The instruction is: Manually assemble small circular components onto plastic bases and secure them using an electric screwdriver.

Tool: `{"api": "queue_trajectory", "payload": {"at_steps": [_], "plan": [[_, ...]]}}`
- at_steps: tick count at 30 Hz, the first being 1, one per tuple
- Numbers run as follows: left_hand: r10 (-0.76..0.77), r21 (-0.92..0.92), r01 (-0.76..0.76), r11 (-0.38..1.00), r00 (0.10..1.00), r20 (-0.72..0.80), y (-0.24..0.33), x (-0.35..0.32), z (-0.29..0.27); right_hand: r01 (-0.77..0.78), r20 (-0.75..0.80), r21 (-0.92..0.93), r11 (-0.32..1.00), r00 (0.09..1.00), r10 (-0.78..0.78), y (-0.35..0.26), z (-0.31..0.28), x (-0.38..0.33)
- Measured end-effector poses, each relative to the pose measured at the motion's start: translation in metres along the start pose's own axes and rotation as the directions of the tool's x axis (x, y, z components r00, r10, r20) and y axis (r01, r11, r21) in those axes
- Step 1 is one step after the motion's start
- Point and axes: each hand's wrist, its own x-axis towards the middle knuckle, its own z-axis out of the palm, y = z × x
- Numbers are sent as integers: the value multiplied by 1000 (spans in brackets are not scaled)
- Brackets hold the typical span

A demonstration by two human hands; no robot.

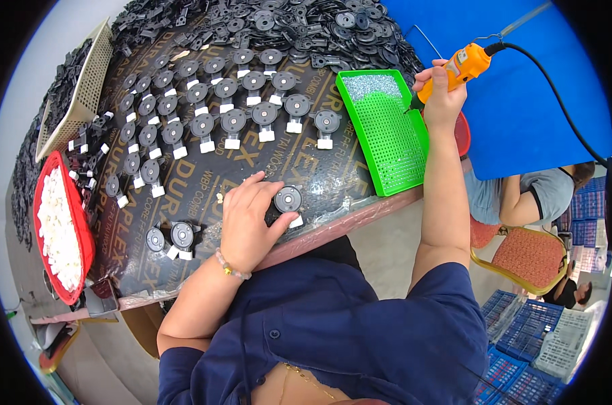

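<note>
My left hand (248, 219) rests near the table's front edge, its thumb and fingers around a round black caster-like part (289, 199) with a white block at its lower end. My right hand (444, 98) is raised on the right, wrapped round an orange electric screwdriver (469, 62). The screwdriver's tip points down into a green perforated tray (361, 138), with loose silver screws (377, 85) heaped at its far end. Left of the tray, several similar black parts (233, 121) with white blocks stand in rows. Two more (182, 234) lie beside my left forearm.
A big pile of black pieces (306, 27) covers the table's far side. At the left are a beige basket (93, 91) of black pieces and a red basket (85, 226) of white ones. A red bowl (462, 135) sits behind my right wrist. The screwdriver's cord (555, 88) hangs at right.
</note>
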Motion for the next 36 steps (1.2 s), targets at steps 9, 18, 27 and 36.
{"api": "queue_trajectory", "payload": {"at_steps": [9,18,27,36], "plan": [[2,11,-2,1000,1000,17,-1,-1,-1,4,-3,-22,1000,1000,-4,3,-4,1],[-3,9,2,1000,1000,23,-1,-2,-3,-6,-25,-36,999,1000,5,-1,-2,-1],[26,11,-26,1000,1000,15,0,0,-2,78,61,206,976,994,-92,-72,25,-28],[51,0,-51,999,999,8,-6,0,1,-285,590,490,824,804,-72,-119,114,-128]]}}
